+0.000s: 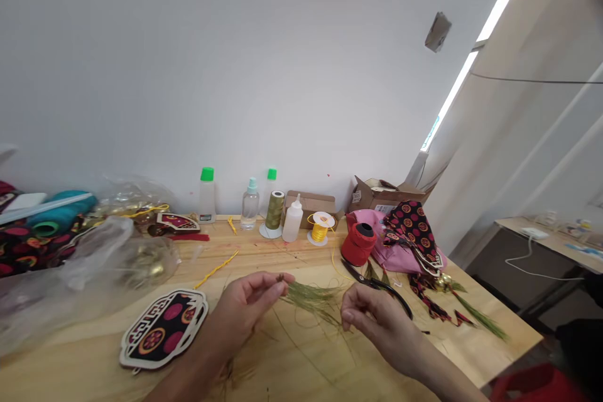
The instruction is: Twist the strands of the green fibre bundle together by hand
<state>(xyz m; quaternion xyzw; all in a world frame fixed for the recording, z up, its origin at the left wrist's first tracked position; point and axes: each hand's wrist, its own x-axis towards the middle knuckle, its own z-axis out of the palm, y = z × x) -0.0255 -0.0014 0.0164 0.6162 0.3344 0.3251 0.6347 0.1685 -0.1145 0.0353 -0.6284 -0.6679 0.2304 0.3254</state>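
My left hand (252, 304) pinches the dark bound top of a green thread tassel (311, 295) between thumb and fingers. Its loose strands fan out to the right above the table. Beside the strand ends is my right hand (377, 323), with thumb and fingers pressed together; whatever they pinch is too fine to make out. Behind the right hand, black-handled scissors (396, 295) lie on the wood, partly covered by it. To the left of my left arm lies a flat vase-shaped ornament (162, 330) with a pale frame and dark patterned cloth.
Along the wall stand a green thread spool (275, 210), a white squeeze bottle (293, 221), a yellow cord spool (320, 229) and a red thread cone (358, 245). Plastic bags (94, 270) cover the left side. A finished-looking green tassel (480, 314) lies at the right edge.
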